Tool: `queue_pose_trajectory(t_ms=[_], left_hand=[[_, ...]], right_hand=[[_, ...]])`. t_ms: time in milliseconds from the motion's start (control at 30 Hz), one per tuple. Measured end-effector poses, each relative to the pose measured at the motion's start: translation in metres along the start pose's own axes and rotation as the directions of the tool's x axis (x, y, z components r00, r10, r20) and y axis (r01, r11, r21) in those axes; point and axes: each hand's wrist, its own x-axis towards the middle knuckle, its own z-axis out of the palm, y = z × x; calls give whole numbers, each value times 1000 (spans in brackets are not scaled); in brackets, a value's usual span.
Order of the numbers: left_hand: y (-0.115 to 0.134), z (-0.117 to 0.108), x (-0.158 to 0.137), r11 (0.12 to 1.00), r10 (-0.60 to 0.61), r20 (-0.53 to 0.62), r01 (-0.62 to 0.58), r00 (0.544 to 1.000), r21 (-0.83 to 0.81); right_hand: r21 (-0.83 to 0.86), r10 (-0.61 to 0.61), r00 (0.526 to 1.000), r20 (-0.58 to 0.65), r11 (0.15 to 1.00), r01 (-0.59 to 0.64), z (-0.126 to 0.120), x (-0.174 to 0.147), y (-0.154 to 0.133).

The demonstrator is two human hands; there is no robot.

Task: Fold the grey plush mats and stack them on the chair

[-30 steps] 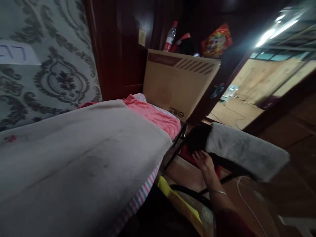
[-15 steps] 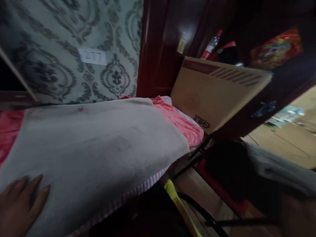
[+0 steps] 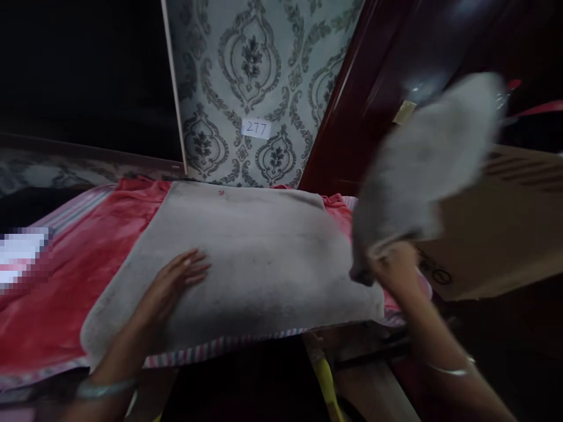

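A grey cloth point(image 3: 422, 158) is held up on the right, its lower end bunched in my right hand point(image 3: 398, 269). It is smeared by motion, so its exact kind is unclear. My left hand point(image 3: 178, 275) is open, palm down with fingers stretched out, over a broad grey fabric sheet point(image 3: 268, 269). Whether it touches the sheet, I cannot tell. Small dark stains mark the sheet. Under it lies red plush fabric point(image 3: 79, 269), showing on both sides, with a striped edge point(image 3: 220, 347) along the front.
A cardboard box point(image 3: 505, 234) stands on the right, beside a dark red door point(image 3: 352, 105). A dark screen point(image 3: 88, 76) is at the left. A paper marked 277 point(image 3: 256, 128) is on the patterned wall. Something yellow point(image 3: 325, 375) is below the front edge.
The view has swung left. My right hand has come into clear view with the grey cloth raised from the lower right. My left hand reaches further over the sheet.
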Motion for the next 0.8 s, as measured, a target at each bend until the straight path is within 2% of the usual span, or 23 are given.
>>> queue_pose_trajectory(t_ms=[33,100,167,233,333,400,467,500,567,633,667,733,800], left_hand=[[-3,12,2,987,-67,46,72,997,-143],[-10,29,10,934,-168,90,187,982,-304],[-19,39,17,906,-211,87,228,974,-356],[-28,43,21,906,-211,85,227,974,-356],[-39,46,21,936,-159,65,171,985,-308],[-44,50,20,959,-101,46,110,994,-261],[-48,55,19,975,-55,26,60,998,-216],[-49,58,19,980,-42,14,44,999,-196],[-51,64,20,987,-26,-10,24,1000,-157],[-53,69,21,993,-13,-23,10,1000,-114],[-54,71,22,996,-7,-27,5,1000,-94],[-56,74,22,998,7,-42,-10,999,-65],[-58,75,21,998,38,-67,-42,997,-56]], right_hand=[[-3,-92,992,89,996,93,20,-1,-20],[80,-286,909,302,958,275,59,-12,-60],[106,-332,809,486,941,322,90,-30,-89],[89,-296,764,573,949,301,107,-45,-100],[140,-282,770,572,959,247,110,-56,-90],[272,-337,766,548,937,218,107,-54,-72],[455,-409,762,502,874,169,108,-49,-53],[533,-422,778,466,836,134,110,-46,-45],[592,-341,854,394,805,48,119,-36,-34],[529,-165,916,366,847,-59,132,-24,-32],[476,-88,921,379,872,-113,139,-18,-35],[368,-8,891,453,913,-179,151,-4,-46],[270,6,844,536,946,-178,159,9,-62]])
